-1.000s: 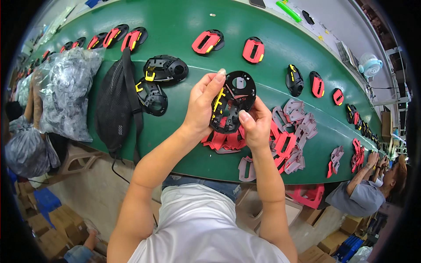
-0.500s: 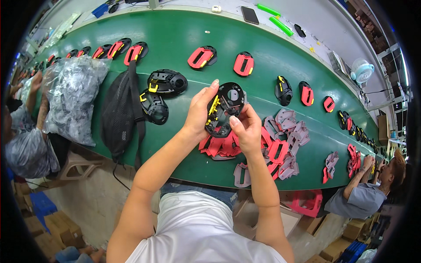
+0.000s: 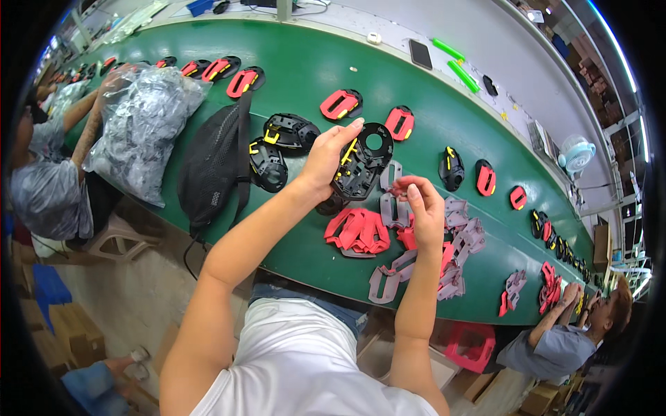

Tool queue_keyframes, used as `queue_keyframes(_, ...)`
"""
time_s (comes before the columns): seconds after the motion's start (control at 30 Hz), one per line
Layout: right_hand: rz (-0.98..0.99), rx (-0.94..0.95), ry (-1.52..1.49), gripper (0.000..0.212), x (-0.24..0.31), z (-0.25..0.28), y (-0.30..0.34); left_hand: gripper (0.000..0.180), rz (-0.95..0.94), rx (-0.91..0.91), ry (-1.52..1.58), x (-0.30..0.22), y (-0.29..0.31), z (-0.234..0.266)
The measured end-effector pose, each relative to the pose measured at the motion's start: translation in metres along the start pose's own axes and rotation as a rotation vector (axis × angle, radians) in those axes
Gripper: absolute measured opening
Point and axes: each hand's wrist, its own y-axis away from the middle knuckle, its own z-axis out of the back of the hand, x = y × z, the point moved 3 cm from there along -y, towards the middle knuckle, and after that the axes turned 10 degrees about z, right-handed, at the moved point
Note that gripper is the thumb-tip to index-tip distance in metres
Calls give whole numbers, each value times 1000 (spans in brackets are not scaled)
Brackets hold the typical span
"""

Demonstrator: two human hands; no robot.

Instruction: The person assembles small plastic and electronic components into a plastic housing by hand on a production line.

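Observation:
My left hand [image 3: 326, 163] grips a black plastic shell [image 3: 362, 173] by its left edge, thumb pointing up along it. The shell's inner side faces me, with a round hole near its top and yellow clips on its left. My right hand [image 3: 424, 211] is apart from the shell, just right of it, fingers loosely bent and apart; nothing shows in them. Below the hands lies a pile of red plastic frames [image 3: 355, 230]. Grey plastic frames [image 3: 385, 283] lie around my right wrist. Two black shells with yellow clips [image 3: 291, 132] rest left of my left hand.
At left are a black mesh bag [image 3: 211, 163] and a clear bag of parts [image 3: 142, 128]. Red-and-black assemblies [image 3: 341, 104] line the green table [image 3: 291, 62]. A phone [image 3: 420, 54] and green tubes [image 3: 463, 76] lie along the back ledge. Co-workers sit at both sides.
My right hand has let go of the black shell and moved right and slightly down. The shell stays in my left hand, turned a little. The whole view has tilted.

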Motion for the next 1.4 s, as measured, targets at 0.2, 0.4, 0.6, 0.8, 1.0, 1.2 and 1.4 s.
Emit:
queue_keyframes(0.2, 15, 101, 22, 21, -7, -28, -9, 22, -249, -116, -168, -25, 22, 18)
queue_keyframes(0.4, -66, -65, 120, 35, -7, 5, 8, 44, -280, -246, -440, 24, 5, -8)
queue_keyframes(0.6, -52, 3, -257, 44, -56, 0, -10, 41, -501, -264, -381, 32, 24, -6)
queue_keyframes(0.8, -46, -90, -252, 38, -10, -31, 6, 40, -460, -284, -304, 37, 25, -14)
queue_keyframes(1.0, -50, -236, -237, 41, -19, -4, 13, 38, -504, -240, -291, 48, 12, -27)
queue_keyframes(1.2, -35, -135, -382, 27, -69, -31, -6, 31, -413, -378, -246, 27, 15, 4)
queue_keyframes(1.4, -4, -84, -361, 34, -32, -48, -8, 35, -279, -159, 148, 30, 16, 1)
